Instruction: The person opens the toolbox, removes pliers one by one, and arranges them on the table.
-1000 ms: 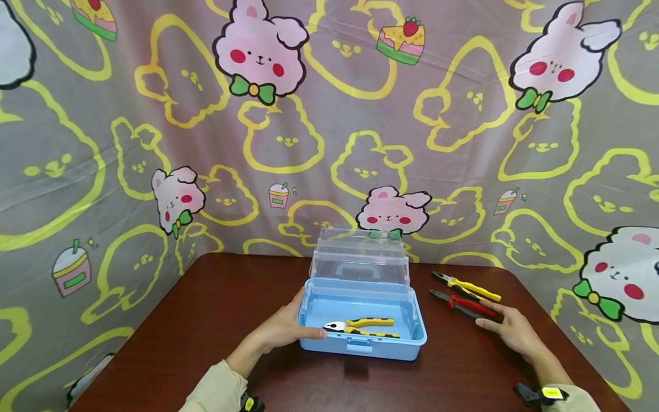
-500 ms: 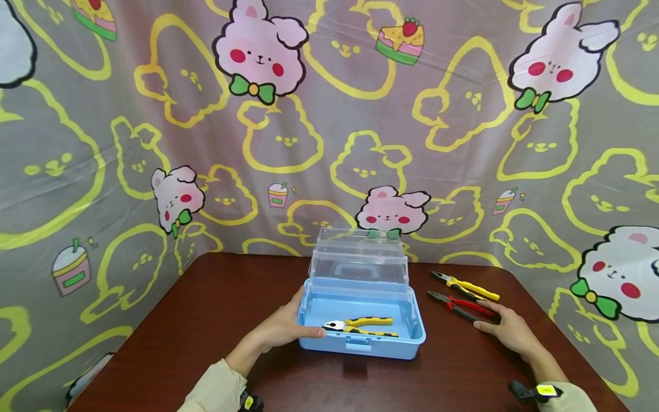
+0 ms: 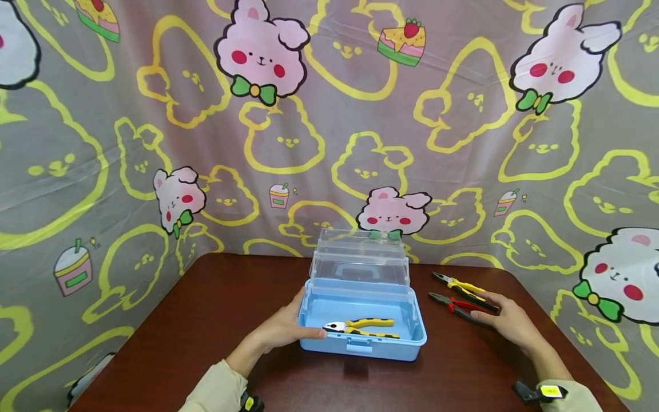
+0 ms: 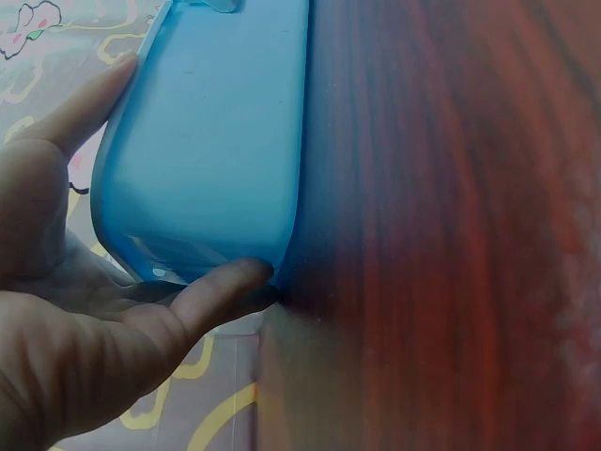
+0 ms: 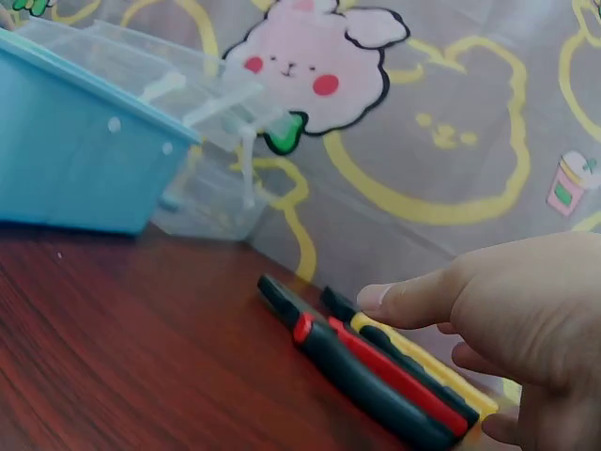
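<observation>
Box (image 3: 334, 347): pale blue smooth plastic, rounded corners, moulded latch (image 3: 358, 345) at front; stands mid-desk (image 3: 221, 303). Lid (image 3: 360, 269): clear plastic, raised at the rear. Desk surface: dark reddish-brown, wood-grained. Printed cloth (image 3: 288, 126) hangs behind, lightly creased.

Left grip (image 3: 285, 325) holds the box at its left front corner, thumb on the front rim, fingers along the short side.

Right grip (image 3: 509, 321) is spread wide at the handles of the red pliers (image 3: 453, 305), which lie on the desk right of the box; firm contact cannot be told. Second yellow pliers (image 3: 453, 283) lie just behind them.

Head view alone shows the box interior, where black-and-yellow pliers (image 3: 354, 324) lie near the front wall. Left wrist view adds a finger reaching low at the corner. Right wrist view adds pale round spots on the box's side and black sheathing on the red handles.
</observation>
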A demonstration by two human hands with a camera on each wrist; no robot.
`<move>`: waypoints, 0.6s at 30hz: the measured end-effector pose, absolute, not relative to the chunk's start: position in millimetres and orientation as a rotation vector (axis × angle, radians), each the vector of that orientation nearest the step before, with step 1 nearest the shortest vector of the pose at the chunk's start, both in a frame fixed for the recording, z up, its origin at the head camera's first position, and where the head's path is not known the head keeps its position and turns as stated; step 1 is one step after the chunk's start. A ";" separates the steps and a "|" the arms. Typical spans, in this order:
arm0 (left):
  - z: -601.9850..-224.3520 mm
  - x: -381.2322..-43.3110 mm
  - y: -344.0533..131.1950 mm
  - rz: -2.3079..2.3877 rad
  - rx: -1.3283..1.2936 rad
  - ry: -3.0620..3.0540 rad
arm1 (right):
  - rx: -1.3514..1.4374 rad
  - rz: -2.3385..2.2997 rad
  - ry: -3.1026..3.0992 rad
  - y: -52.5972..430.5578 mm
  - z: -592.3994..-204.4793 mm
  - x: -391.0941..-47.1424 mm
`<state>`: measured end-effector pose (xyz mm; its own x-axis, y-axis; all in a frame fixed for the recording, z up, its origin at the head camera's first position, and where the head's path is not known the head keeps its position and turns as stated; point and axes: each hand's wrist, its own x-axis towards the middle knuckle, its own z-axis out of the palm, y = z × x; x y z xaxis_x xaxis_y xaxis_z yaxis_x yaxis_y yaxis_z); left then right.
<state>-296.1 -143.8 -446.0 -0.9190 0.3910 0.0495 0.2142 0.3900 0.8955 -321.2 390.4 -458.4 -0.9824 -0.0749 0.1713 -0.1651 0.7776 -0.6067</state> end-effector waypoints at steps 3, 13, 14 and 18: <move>-445.9 -296.2 -143.9 1.555 0.545 2.471 | 0.233 0.988 -2.813 384.2 -453.1 -320.2; -447.4 -296.4 -144.3 1.537 0.532 2.499 | 0.356 1.014 -2.714 357.5 -439.1 -319.0; -447.4 -296.4 -144.3 1.536 0.533 2.500 | 0.378 1.019 -2.699 354.9 -438.2 -319.2; -447.0 -296.8 -144.4 1.536 0.541 2.496 | 0.429 1.030 -2.660 343.6 -435.0 -318.9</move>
<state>-296.8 -144.4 -447.0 -0.9214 0.3852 0.0512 0.2193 0.4067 0.8868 -318.9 343.6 -435.0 -0.9238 -0.1788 0.3387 -0.3603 0.7058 -0.6100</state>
